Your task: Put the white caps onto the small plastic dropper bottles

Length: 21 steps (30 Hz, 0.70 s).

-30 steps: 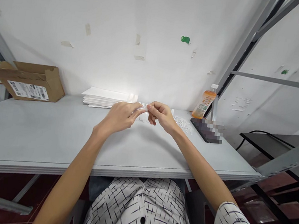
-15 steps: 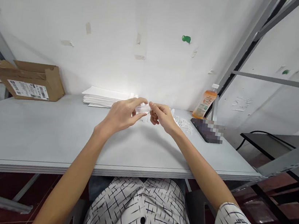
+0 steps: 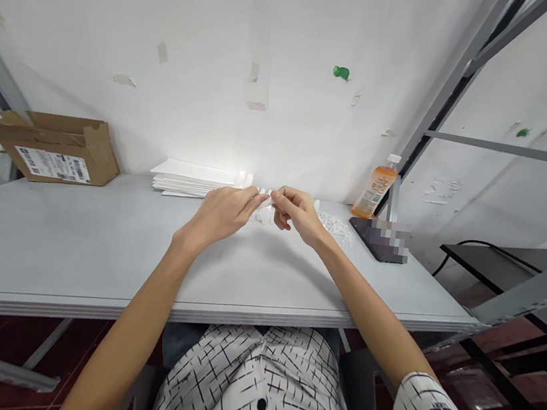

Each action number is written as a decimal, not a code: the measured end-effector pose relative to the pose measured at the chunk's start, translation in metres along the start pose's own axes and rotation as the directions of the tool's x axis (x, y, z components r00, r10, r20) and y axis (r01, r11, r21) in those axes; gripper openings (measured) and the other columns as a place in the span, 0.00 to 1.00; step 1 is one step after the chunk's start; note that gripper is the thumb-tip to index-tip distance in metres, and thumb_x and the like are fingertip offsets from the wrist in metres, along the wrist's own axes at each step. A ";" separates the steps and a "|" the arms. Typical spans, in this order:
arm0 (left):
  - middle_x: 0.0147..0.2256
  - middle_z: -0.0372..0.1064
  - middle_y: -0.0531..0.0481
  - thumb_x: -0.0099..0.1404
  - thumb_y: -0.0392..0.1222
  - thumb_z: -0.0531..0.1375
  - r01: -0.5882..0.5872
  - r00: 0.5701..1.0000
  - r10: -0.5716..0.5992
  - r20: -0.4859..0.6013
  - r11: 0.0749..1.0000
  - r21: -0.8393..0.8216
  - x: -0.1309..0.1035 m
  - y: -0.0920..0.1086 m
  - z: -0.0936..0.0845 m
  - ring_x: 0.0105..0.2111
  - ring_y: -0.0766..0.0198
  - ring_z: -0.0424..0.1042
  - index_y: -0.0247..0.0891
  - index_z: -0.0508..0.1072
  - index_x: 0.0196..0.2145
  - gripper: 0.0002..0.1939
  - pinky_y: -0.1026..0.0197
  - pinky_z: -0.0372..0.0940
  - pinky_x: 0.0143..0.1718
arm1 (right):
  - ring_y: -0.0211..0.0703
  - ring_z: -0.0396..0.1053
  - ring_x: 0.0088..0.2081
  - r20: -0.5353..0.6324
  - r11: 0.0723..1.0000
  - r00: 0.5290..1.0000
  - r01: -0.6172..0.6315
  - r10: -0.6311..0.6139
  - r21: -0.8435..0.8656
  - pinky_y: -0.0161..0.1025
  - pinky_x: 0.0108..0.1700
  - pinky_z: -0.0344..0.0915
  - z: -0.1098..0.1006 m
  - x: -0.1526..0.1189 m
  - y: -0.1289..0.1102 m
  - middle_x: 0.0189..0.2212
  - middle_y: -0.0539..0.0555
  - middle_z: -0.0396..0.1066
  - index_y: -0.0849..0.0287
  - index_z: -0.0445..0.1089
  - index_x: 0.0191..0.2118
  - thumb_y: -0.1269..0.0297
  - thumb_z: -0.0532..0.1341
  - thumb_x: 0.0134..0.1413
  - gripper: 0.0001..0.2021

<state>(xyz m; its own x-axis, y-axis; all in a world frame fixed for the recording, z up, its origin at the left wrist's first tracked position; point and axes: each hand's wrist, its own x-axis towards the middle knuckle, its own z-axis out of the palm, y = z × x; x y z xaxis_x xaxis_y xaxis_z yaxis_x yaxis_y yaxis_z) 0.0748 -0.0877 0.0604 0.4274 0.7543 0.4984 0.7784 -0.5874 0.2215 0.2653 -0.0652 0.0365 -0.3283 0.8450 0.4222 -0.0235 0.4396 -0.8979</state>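
Note:
My left hand (image 3: 227, 212) and my right hand (image 3: 296, 213) meet above the back middle of the grey table. Between their fingertips is a small whitish translucent piece (image 3: 266, 201), mostly hidden by the fingers. The left fingers are closed around its left end, and the right thumb and forefinger pinch at its right end. Small white pieces (image 3: 266, 216) lie on the table behind and below the fingertips. To the right of my right hand is a loose pile of thin white bits (image 3: 335, 228).
A stack of white sheets (image 3: 191, 179) lies by the wall. An open cardboard box (image 3: 59, 150) stands at the left on the grey table (image 3: 97, 242). An orange drink bottle (image 3: 375, 190) and a dark phone (image 3: 378, 240) are at the right.
My left fingers have closed and turned over the translucent piece, which showed clearly between them before. My right hand has hardly moved.

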 end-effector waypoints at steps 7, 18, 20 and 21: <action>0.31 0.74 0.54 0.73 0.55 0.51 -0.052 0.997 0.045 -0.066 0.993 -0.109 -0.001 -0.002 0.001 0.26 0.64 0.70 0.42 0.70 0.48 0.17 0.62 0.58 0.30 | 0.30 0.62 0.16 -0.050 1.000 0.999 -0.003 0.002 -0.017 0.31 0.17 0.51 0.001 0.001 0.001 0.19 0.43 0.55 0.58 0.62 0.25 0.41 0.64 0.55 0.24; 0.30 0.74 0.52 0.73 0.51 0.51 -0.054 0.997 0.050 -0.055 0.995 -0.078 -0.001 -0.004 0.002 0.26 0.62 0.70 0.40 0.71 0.46 0.15 0.61 0.57 0.29 | 0.29 0.61 0.16 -0.089 1.000 0.996 0.000 0.002 0.012 0.31 0.16 0.50 0.002 0.002 0.003 0.21 0.45 0.59 0.59 0.61 0.24 0.40 0.64 0.54 0.26; 0.28 0.73 0.52 0.73 0.54 0.49 -0.049 0.997 0.045 -0.068 0.996 -0.070 0.000 -0.004 0.002 0.26 0.62 0.70 0.40 0.73 0.43 0.19 0.61 0.57 0.29 | 0.29 0.61 0.16 -0.089 1.000 0.996 0.013 -0.011 0.020 0.31 0.16 0.51 0.001 0.001 0.002 0.20 0.45 0.59 0.59 0.63 0.26 0.41 0.65 0.54 0.25; 0.29 0.73 0.51 0.73 0.55 0.49 -0.051 0.996 0.046 -0.077 0.997 -0.066 0.000 -0.004 0.003 0.26 0.62 0.70 0.40 0.74 0.43 0.20 0.60 0.57 0.29 | 0.30 0.61 0.16 -0.088 1.000 0.996 0.015 -0.013 0.022 0.31 0.16 0.51 0.001 0.001 0.002 0.20 0.44 0.59 0.59 0.63 0.26 0.41 0.65 0.54 0.24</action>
<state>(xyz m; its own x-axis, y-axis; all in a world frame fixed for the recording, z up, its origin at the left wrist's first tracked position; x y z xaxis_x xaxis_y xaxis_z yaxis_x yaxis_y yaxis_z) 0.0725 -0.0846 0.0569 0.4260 0.7020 0.5708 0.7236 -0.6430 0.2508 0.2640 -0.0636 0.0353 -0.2436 0.8626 0.4433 -0.0488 0.4456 -0.8939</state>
